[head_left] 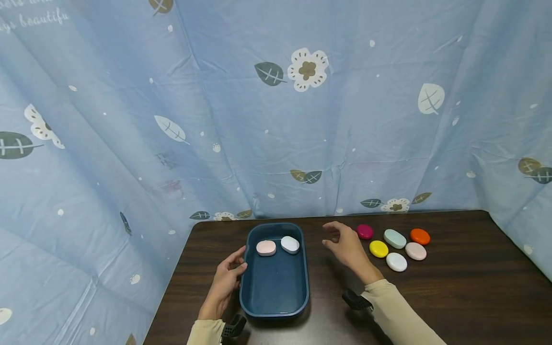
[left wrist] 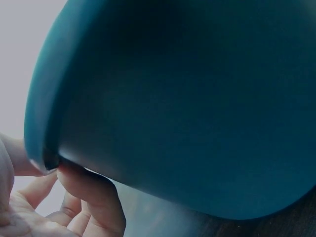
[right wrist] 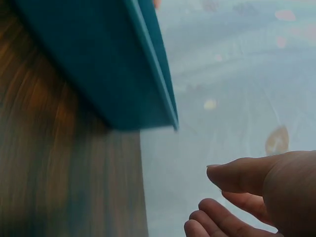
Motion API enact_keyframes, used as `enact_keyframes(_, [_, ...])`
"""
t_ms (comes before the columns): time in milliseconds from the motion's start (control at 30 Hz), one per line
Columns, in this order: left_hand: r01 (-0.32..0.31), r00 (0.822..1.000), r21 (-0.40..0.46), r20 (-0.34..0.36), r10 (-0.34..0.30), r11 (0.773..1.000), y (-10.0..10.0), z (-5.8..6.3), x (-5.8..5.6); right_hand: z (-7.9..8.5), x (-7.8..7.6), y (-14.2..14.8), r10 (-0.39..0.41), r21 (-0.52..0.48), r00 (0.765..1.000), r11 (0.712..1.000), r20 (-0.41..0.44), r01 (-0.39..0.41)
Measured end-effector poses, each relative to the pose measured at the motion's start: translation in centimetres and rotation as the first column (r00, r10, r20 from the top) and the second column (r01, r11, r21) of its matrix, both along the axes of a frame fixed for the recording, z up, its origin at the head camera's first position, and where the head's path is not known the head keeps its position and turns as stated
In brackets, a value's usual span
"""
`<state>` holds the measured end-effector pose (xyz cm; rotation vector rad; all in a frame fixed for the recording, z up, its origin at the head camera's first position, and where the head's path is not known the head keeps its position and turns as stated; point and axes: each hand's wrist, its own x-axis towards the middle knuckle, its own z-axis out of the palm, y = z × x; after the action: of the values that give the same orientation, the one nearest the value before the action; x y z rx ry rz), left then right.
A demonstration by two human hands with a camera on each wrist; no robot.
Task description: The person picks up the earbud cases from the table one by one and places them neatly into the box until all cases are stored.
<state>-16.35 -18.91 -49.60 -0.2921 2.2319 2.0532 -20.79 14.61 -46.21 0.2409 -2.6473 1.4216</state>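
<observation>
My left hand (head_left: pixel 224 282) pinches the left rim of a dark blue, rounded rectangular tray (head_left: pixel 273 292), thumb at the rim and fingers against the outer wall. In the left wrist view the tray wall (left wrist: pixel 187 123) fills most of the picture. A pale pink oval piece (head_left: pixel 266 248) and a white oval piece (head_left: pixel 290 245), smooth like small soaps, lie inside toward the far end. To the right of the tray, my right hand (head_left: pixel 348 247) hovers over the table with fingers loosely bent and nothing between them. Its thumb and fingertips stand apart in the right wrist view.
Right of my right hand lies a group of similar ovals: magenta (head_left: pixel 364 232), yellow (head_left: pixel 378 249), pale green (head_left: pixel 394 238), white (head_left: pixel 396 262), pink (head_left: pixel 416 251) and orange (head_left: pixel 420 236). The dark wooden table (head_left: pixel 470 287) ends at a blue patterned curtain (head_left: pixel 366 120).
</observation>
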Motion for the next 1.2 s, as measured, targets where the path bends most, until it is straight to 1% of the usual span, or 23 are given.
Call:
enact_keyframes(133, [-0.001, 1.000, 0.002, -0.002, 0.001, 1.000, -0.1, 0.0, 0.0, -0.6, 0.2, 2.1, -0.023, 0.018, 1.000, 1.000, 0.001, 0.023])
enact_keyframes(300, [-0.001, 1.000, 0.003, -0.002, 0.001, 1.000, 0.0, 0.0, 0.1, -1.2, 0.3, 4.4, -0.051, 0.038, 0.998, 0.998, -0.033, 0.052])
enact_keyframes(467, [-0.005, 1.000, 0.004, 0.003, 0.005, 1.000, 0.0, 0.1, 0.1, -1.4, 0.1, 6.3, -0.061, 0.055, 0.995, 0.996, -0.073, 0.065])
enact_keyframes(600, [-0.005, 1.000, 0.003, 0.005, 0.005, 1.000, 0.1, 0.2, 0.1, -1.4, 0.0, 7.5, -0.063, 0.076, 0.994, 0.995, -0.089, 0.070])
enact_keyframes(800, [-0.007, 1.000, 0.002, 0.009, 0.007, 1.000, 0.1, 0.1, 0.2, -1.5, -0.3, 8.7, -0.064, 0.110, 0.993, 0.991, -0.099, 0.075])
enact_keyframes(1033, [0.002, 1.000, 0.011, -0.004, -0.002, 1.000, 0.0, 0.1, 0.2, -1.6, -0.7, 9.1, -0.079, 0.163, 0.992, 0.982, -0.094, 0.094])
enact_keyframes(1200, [0.008, 1.000, 0.020, -0.003, -0.008, 1.000, 0.0, 0.0, 0.3, -1.7, -1.3, 9.5, -0.086, 0.214, 0.994, 0.972, -0.070, 0.099])
